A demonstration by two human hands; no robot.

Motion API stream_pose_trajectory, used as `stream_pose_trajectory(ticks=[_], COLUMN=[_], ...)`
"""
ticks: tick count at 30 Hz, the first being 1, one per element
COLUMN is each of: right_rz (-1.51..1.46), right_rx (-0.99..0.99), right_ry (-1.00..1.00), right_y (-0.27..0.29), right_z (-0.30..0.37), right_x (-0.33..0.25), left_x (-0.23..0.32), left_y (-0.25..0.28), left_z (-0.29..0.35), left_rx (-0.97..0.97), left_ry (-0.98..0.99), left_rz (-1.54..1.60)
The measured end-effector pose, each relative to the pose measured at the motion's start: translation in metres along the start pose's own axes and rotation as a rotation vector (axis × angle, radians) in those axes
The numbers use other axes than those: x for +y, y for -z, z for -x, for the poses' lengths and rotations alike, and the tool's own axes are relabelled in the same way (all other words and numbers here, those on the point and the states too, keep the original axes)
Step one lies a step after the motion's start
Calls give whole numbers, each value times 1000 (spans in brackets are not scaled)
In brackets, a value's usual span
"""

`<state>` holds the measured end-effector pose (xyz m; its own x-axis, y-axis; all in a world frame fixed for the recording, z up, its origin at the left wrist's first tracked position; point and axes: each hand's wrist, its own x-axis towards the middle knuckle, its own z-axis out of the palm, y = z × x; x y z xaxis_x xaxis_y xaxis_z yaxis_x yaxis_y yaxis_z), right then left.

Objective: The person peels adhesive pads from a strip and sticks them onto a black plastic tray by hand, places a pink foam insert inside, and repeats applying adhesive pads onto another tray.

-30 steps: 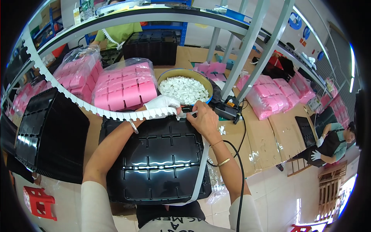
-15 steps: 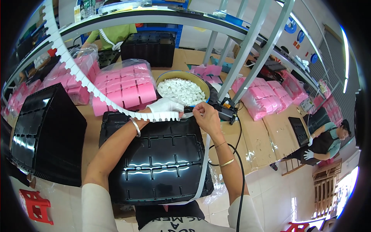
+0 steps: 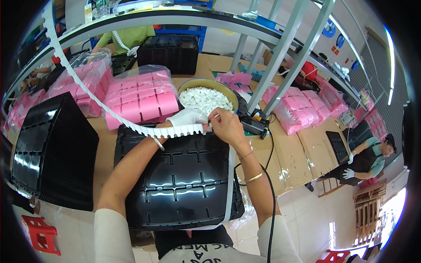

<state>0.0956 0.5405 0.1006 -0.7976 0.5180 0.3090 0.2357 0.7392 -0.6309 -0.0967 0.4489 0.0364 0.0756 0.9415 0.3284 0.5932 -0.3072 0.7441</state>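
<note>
A long white notched strip (image 3: 98,98) curves down from the upper left, and its near end lies at my left hand (image 3: 189,117). That hand wears a white glove with bare fingertips and is closed around the strip's end. Beside it my bare right hand (image 3: 228,127) is pinched, its fingertips meeting the left ones; what they hold is too small to make out. Both hands are over the far edge of a stack of black plastic trays (image 3: 184,179). A pale flat strap (image 3: 230,188) runs along the stack's right side.
Just beyond my hands stands a round tub (image 3: 235,98) of small white pieces. Pink bundles in clear plastic (image 3: 142,96) lie behind, with more black trays (image 3: 52,149) at left. A black cable (image 3: 272,197) passes my right forearm. A co-worker (image 3: 366,162) is at far right.
My right hand has moved left and slightly up, closer to my left fingertips. The strip's far part has swung a little left and down.
</note>
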Motion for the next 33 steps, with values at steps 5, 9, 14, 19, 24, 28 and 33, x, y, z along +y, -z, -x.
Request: stream_pose_trajectory(ticks=[5, 9, 14, 19, 24, 28, 33], right_rz=[180, 263, 263, 276, 351, 361, 280], right_rx=[15, -12, -29, -90, -37, 16, -18], right_ry=[-3, 6, 49, 43, 47, -10, -33], right_y=[10, -1, 1, -1, -6, 10, 13], right_z=[2, -3, -20, -26, -20, -6, -15], right_x=[26, 4, -8, -12, -5, 25, 19], left_x=[27, 22, 38, 36, -12, 36, 24], left_y=[-6, -8, -2, -12, -11, -16, -11], left_z=[-16, -13, 2, 7, 4, -17, -5], left_rx=[-10, 94, 95, 199, 197, 79, 67], left_ry=[-26, -17, -36, 86, 166, 26, 187], left_rz=[-203, -32, -185, 46, 195, -247, 2])
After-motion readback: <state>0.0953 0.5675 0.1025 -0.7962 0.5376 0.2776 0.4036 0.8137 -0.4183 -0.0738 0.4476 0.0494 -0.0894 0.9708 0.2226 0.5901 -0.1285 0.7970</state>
